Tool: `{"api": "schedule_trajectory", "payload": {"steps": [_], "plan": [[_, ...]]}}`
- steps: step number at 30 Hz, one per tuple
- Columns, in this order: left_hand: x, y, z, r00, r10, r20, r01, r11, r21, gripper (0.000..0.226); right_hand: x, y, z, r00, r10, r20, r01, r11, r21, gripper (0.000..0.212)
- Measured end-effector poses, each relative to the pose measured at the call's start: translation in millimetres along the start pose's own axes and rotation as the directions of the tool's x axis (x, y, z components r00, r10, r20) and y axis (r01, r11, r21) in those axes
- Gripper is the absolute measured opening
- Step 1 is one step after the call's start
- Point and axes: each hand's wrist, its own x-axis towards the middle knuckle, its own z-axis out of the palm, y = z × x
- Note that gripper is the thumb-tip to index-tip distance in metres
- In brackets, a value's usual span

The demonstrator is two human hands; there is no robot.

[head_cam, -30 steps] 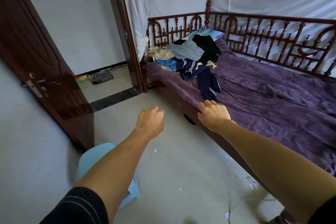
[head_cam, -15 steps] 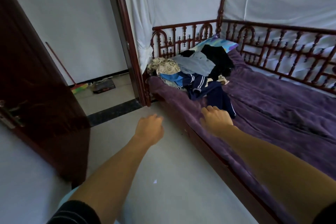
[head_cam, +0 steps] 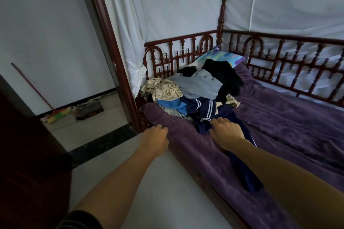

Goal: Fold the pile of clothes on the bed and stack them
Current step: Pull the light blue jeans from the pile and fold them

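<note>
A loose pile of clothes lies at the head end of the bed, on its purple blanket. It holds a beige letter-print piece, a grey-blue shirt, black items and a navy garment with white stripes. A navy leg of that garment trails over the bed's front edge. My right hand lies on the navy garment with fingers bent down onto the cloth; its fingertips are hidden. My left hand hovers at the bed's front edge, loosely curled and holding nothing.
A carved red wooden rail runs round the bed's head and far side, with a white curtain tied at the post. A colourful pillow sits behind the pile. A dark open door stands left; a broom lies beyond the doorway.
I have come closer to the bed. My right hand moved forward from the blanket edge onto the navy garment. My left hand advanced to the bed's front edge.
</note>
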Motion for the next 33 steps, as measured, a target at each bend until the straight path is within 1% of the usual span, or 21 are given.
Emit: {"api": "schedule_trajectory", "payload": {"steps": [6, 12, 14, 18, 22, 24, 26, 29, 33], "plan": [[124.9, -32.5, 36.3, 0.998, 0.039, 0.051, -0.037, 0.999, -0.029, 0.025, 115.4, 28.0, 36.9, 1.000, 0.018, 0.017, -0.017, 0.999, -0.030, 0.028], [259.4, -58.8, 85.8, 0.993, 0.066, 0.095, -0.062, 0.997, -0.045, 0.026, 240.1, 59.7, 99.9, 0.997, 0.027, 0.075, -0.029, 0.999, 0.020, 0.032], [303.6, -66.7, 98.1, 0.992, 0.066, 0.110, -0.060, 0.997, -0.052, 0.025, 279.2, 72.5, 119.8, 0.996, 0.013, 0.089, -0.014, 1.000, 0.006, 0.033], [373.9, -84.5, 114.9, 0.993, 0.052, 0.108, -0.035, 0.989, -0.145, 0.020, 348.4, 92.6, 138.6, 0.989, 0.044, 0.138, -0.047, 0.999, 0.016, 0.031], [444.2, -107.0, 138.5, 0.990, 0.088, 0.114, -0.067, 0.982, -0.178, 0.023, 411.0, 103.6, 159.9, 0.991, 0.032, 0.131, -0.035, 0.999, 0.020, 0.032], [484.8, -119.1, 155.5, 0.986, 0.108, 0.125, -0.082, 0.977, -0.198, 0.022, 441.9, 108.4, 173.7, 0.989, 0.049, 0.137, -0.051, 0.999, 0.017, 0.030], [523.9, -129.6, 177.6, 0.977, 0.142, 0.162, -0.108, 0.974, -0.200, 0.019, 468.5, 112.6, 193.5, 0.980, 0.090, 0.177, -0.092, 0.996, 0.005, 0.030], [581.0, -145.0, 213.9, 0.960, 0.180, 0.217, -0.129, 0.964, -0.232, 0.015, 509.0, 115.0, 229.3, 0.947, 0.145, 0.286, -0.151, 0.988, 0.001, 0.033], [653.6, -168.0, 259.4, 0.929, 0.264, 0.258, -0.188, 0.940, -0.286, 0.023, 575.5, 108.8, 275.4, 0.900, 0.170, 0.402, -0.189, 0.982, 0.008, 0.042]]}}
